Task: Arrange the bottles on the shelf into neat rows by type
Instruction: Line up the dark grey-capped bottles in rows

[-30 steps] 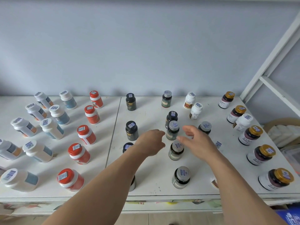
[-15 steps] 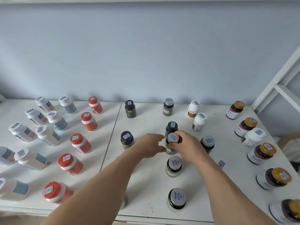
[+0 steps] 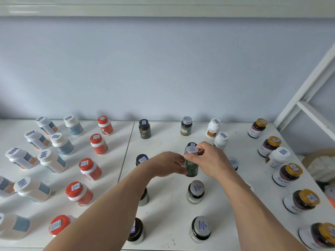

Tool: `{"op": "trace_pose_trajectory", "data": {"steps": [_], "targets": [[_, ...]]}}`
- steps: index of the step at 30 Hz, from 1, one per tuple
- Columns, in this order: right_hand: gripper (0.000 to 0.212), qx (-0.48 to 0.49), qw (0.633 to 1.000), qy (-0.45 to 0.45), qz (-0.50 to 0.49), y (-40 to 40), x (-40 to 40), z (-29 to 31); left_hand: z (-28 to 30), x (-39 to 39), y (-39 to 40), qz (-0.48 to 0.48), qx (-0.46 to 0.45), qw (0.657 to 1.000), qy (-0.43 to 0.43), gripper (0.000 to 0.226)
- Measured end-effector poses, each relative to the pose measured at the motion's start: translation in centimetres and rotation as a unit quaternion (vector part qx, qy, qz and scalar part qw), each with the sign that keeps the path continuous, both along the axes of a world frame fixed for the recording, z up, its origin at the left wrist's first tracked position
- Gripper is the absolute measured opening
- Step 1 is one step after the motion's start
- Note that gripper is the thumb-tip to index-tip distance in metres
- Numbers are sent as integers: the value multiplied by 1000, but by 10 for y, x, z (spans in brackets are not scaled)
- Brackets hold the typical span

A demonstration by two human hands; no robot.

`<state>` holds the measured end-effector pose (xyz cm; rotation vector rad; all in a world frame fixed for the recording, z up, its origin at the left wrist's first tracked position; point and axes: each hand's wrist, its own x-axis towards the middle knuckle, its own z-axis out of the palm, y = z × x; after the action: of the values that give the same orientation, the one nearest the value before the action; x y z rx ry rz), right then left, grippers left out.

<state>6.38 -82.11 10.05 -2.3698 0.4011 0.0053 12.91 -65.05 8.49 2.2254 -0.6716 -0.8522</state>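
Fingers of both my hands hold one green bottle (image 3: 191,164) near the middle of the shelf (image 3: 166,142).

My right hand (image 3: 208,160) pinches the silver cap between thumb and fingertips; my left hand (image 3: 167,164) wraps the body from the left side. Whether its base touches the shelf cannot be determined. A black-capped bottle (image 3: 191,144) stands just behind it, a silver-capped jar (image 3: 195,191) in front toward the near edge. Red-capped bottles (image 3: 98,144) run in a row left of the shelf seam, white bottles (image 3: 61,144) toward the left edge, gold-capped jars (image 3: 288,173) along the right edge.
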Motion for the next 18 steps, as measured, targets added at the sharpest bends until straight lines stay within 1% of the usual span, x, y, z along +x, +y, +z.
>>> {"op": "trace_pose_trajectory", "data": {"steps": [3, 9, 18], "targets": [[55, -10, 1000, 0, -16, 3, -1, 2, 2, 1, 4, -4, -13, 1000, 19, 26], [53, -10, 1000, 2, -26, 4, -1, 5, 5, 3, 5, -5, -27, 998, 48, 28], [50, 9, 999, -6, -36, 3, -2, 3, 3, 4, 4, -15, -28, 998, 55, 28]]}}
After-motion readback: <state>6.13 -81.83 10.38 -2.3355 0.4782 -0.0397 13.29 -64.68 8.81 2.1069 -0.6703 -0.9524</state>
